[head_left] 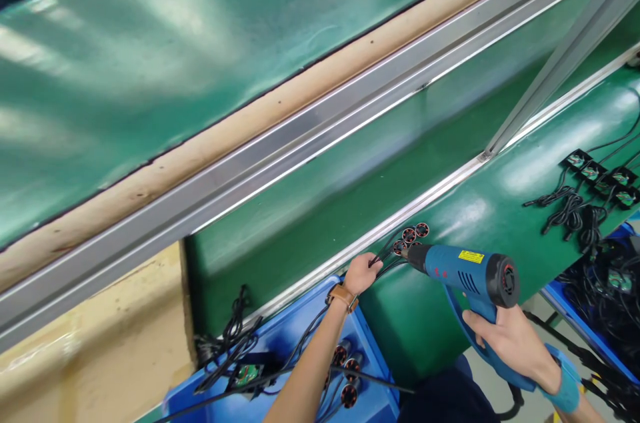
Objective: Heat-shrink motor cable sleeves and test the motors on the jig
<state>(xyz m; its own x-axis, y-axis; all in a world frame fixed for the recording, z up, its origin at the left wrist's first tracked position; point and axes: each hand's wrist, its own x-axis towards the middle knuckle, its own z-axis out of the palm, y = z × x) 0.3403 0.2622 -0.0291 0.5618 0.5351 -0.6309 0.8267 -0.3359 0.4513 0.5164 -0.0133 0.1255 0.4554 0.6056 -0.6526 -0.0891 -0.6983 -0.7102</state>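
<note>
My right hand (510, 343) is wrapped round the handle of a blue heat gun (465, 273) whose nozzle points left at a cluster of small round motors (411, 236) lying on the green workbench (500, 223). My left hand (361, 273), with a brown strap on its wrist, is closed on the black wires (385, 263) that run from those motors. The nozzle tip sits right beside the motors and the wires.
A blue bin (280, 343) below my left arm holds more motors and black cables. Several small circuit boards with coiled black leads (590, 189) lie at the right. Another blue bin (595, 316) of parts stands at lower right. A metal rail (300, 143) crosses above.
</note>
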